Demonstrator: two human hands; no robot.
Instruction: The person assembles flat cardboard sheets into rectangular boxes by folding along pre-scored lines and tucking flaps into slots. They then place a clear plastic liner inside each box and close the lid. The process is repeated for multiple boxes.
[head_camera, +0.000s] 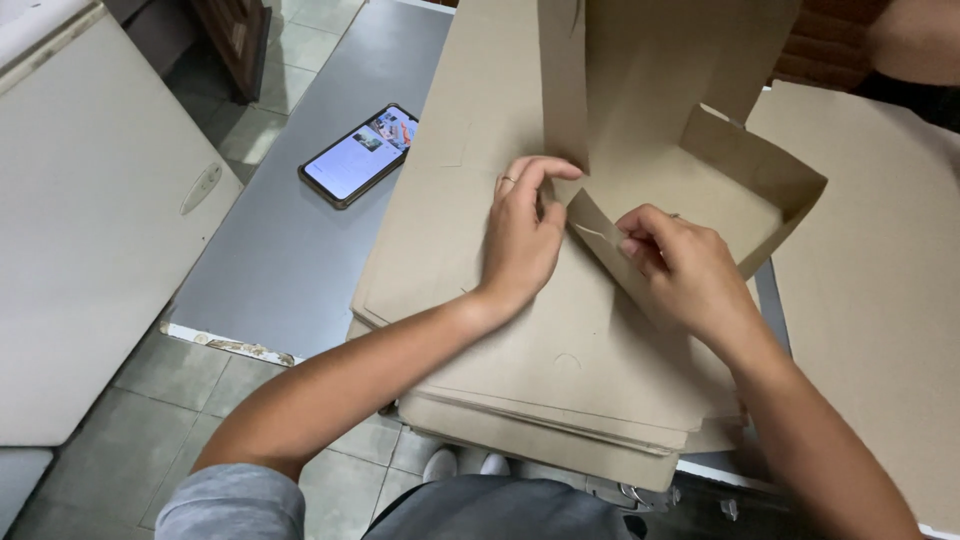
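A half-folded brown cardboard box (690, 170) lies on top of a stack of flat cardboard sheets (540, 380). My left hand (520, 235), with a ring on one finger, pinches the lower edge of the box's upright side wall. My right hand (680, 270) grips a small corner flap of the box and bends it inward. The two hands are close together at the box's near corner.
A smartphone (360, 155) with a lit screen lies on the grey table (290, 260) to the left of the stack. A white cabinet (90, 220) stands further left. More flat cardboard (880, 300) lies at the right. Another person's arm (915, 40) shows at the top right.
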